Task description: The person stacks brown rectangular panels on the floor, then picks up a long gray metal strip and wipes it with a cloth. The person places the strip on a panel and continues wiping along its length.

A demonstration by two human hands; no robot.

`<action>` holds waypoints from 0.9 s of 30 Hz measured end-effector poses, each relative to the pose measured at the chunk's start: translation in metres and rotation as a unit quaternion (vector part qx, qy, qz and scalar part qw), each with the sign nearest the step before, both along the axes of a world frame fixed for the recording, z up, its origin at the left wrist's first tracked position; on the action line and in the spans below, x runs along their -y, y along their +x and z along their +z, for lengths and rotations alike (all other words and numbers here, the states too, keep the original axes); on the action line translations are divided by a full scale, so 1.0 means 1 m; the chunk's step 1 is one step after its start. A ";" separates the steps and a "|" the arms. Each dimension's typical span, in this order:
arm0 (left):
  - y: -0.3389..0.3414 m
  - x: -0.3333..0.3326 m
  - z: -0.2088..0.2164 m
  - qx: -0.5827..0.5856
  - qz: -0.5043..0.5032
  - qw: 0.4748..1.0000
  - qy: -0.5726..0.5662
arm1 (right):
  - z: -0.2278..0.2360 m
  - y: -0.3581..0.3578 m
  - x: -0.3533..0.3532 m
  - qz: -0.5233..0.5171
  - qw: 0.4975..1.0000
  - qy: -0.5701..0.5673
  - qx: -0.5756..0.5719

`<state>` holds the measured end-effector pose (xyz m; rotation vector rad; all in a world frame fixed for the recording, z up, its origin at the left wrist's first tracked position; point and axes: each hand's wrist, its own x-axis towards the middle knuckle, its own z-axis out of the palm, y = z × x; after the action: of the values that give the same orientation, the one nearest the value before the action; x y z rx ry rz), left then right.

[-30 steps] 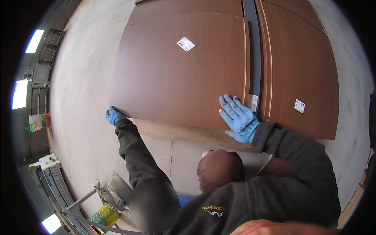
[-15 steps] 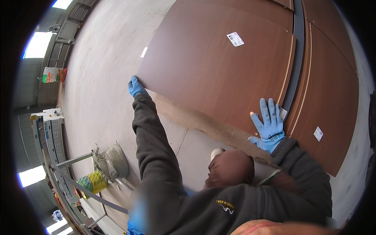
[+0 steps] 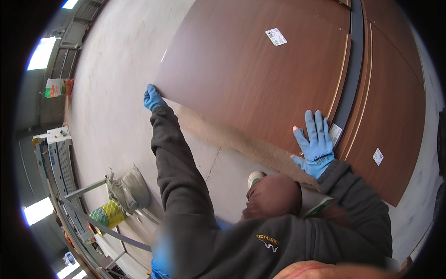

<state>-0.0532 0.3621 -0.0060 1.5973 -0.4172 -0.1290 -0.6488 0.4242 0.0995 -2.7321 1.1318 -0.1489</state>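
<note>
A large brown wood panel (image 3: 251, 79) with a white label (image 3: 276, 36) on its face lies in front of me, its left side turned up slightly off what is below. At the panel's near left corner my left hand (image 3: 154, 97), in a blue glove, is closed round the edge. My right hand (image 3: 318, 148), gloved the same way, lies flat with fingers spread on the near right corner; one fingertip pokes bare through the glove. Beside those fingers a second white label (image 3: 335, 132) is partly covered. Whatever lies under the panel is mostly hidden.
A dark grey strip (image 3: 350, 88) separates the panel from further brown panels (image 3: 385, 116) on the right, one with a small label. Brown sheet material (image 3: 223, 139) lies along the near edge. A metal frame with a bucket (image 3: 134, 188) and a yellow-green roll (image 3: 109, 215) stands lower left.
The panel and both hands have shifted a little to the left and farther away, with the left hand keeping its hold on the corner. A white piece beyond the left edge is now mostly hidden.
</note>
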 end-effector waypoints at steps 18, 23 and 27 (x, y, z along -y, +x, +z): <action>0.011 -0.005 -0.017 -0.059 -0.021 0.997 -0.047 | 0.001 0.005 -0.002 -0.016 0.998 -0.002 0.054; 0.013 -0.003 -0.019 -0.059 -0.057 0.992 -0.097 | 0.002 0.006 -0.007 -0.068 0.997 0.010 0.032; 0.016 0.004 -0.023 -0.064 -0.002 0.992 -0.111 | -0.006 0.008 -0.007 -0.045 0.998 -0.018 0.032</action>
<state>-0.0370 0.3581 -0.0295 1.3618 -0.3233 -0.1796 -0.6406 0.4310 0.0936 -2.6884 1.2465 -0.2693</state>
